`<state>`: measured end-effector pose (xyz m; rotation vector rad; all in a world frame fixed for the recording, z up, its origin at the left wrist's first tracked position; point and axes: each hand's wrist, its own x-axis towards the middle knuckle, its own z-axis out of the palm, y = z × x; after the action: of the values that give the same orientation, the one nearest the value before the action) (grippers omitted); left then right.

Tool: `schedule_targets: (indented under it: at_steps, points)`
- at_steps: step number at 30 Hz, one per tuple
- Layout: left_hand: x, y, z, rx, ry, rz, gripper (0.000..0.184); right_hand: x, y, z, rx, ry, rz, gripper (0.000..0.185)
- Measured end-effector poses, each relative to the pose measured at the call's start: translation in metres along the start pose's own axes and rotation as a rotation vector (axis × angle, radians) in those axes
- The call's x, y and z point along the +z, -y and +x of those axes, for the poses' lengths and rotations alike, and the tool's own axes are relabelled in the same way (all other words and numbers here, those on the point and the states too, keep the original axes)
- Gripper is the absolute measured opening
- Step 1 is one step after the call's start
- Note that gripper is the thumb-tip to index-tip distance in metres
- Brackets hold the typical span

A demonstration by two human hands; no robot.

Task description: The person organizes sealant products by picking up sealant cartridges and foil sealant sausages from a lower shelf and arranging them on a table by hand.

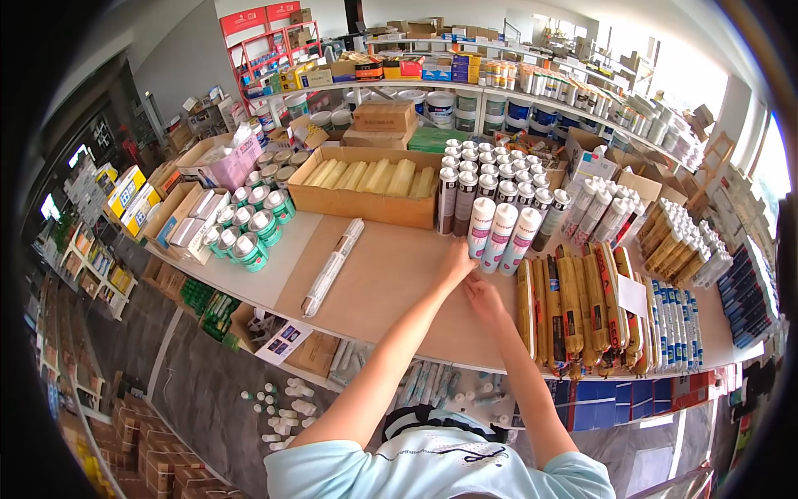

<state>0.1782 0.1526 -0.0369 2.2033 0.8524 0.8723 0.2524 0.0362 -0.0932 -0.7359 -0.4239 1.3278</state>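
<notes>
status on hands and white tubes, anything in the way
Left hand and right hand at bases of three upright white tubes, grip unclear. Close by: grey tubes behind, gold packs to the right.

Hardware shop, stocked shelves [399, 84], lidded buckets [440, 106], grouped cans [263, 224], massed cartridges [503, 223]

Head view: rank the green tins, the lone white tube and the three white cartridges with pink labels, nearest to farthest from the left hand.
1. Three white cartridges: right at the left hand.
2. Lone white tube: left, lying flat.
3. Green tins: farther left.
</notes>
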Motion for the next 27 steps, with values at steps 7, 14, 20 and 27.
schedule_targets:
  at_steps: [7, 14, 20, 27]
  points:
    - [0.001, -0.004, 0.001, 0.04, -0.052, 0.008, 0.05, -0.003, 0.002, -0.002, -0.011, -0.06, 0.092, 0.055]
    - [0.0, -0.001, 0.002, 0.04, -0.058, 0.059, 0.05, -0.001, 0.007, -0.001, 0.002, -0.054, 0.105, 0.061]
    - [0.003, 0.003, -0.001, 0.146, -0.078, -0.073, 0.05, 0.0, 0.004, -0.008, -0.02, -0.105, 0.148, 0.064]
    - [0.01, 0.009, 0.005, 0.152, -0.082, 0.008, 0.054, 0.001, 0.011, -0.018, 0.008, -0.222, 0.18, 0.067]
